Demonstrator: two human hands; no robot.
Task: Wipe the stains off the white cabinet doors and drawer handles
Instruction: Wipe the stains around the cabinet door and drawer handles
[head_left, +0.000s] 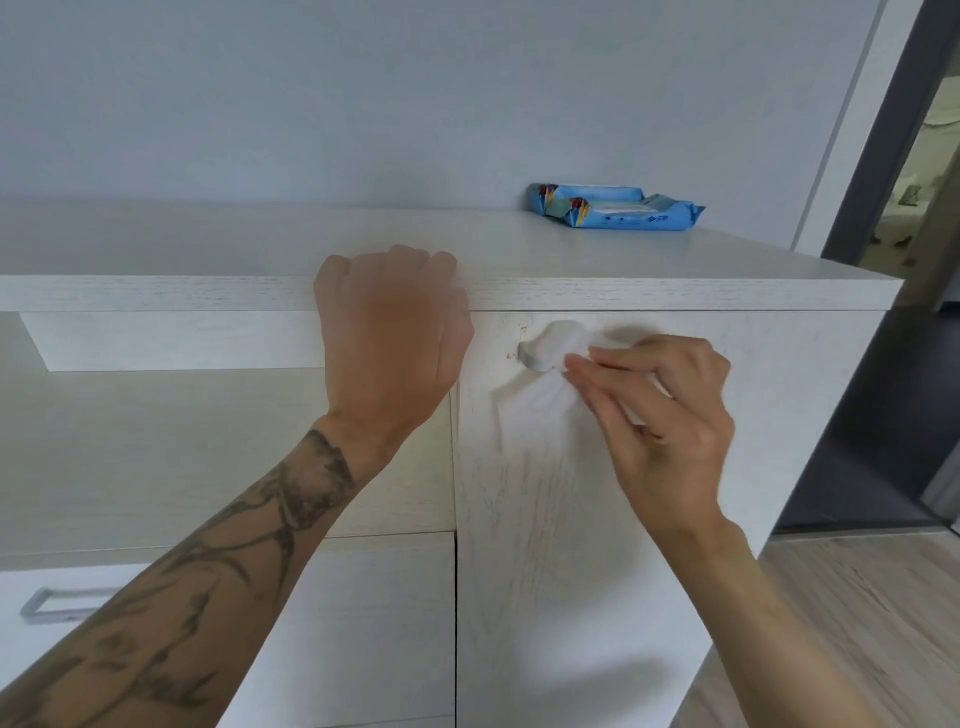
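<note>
Nearest, below and far left of the door handle (523, 352), a tattooed forearm (208, 571) crosses a drawer front with a grey drawer handle (47, 603). The white cabinet door (571, 545) carries the door handle near its upper left corner. A white wipe (545, 379) is draped over that handle, and the right hand (670, 415), just right of it, has its grip pinched on the wipe between thumb and fingertips. Left of the handle and slightly higher, the left hand (389, 332) rests against the front edge of the cabinet top (208, 244), fingers curled out of sight; I cannot tell whether its grip holds the edge. Beyond, up and right of the handle, a blue wipe pack (618, 208) lies on the cabinet top by the wall.
</note>
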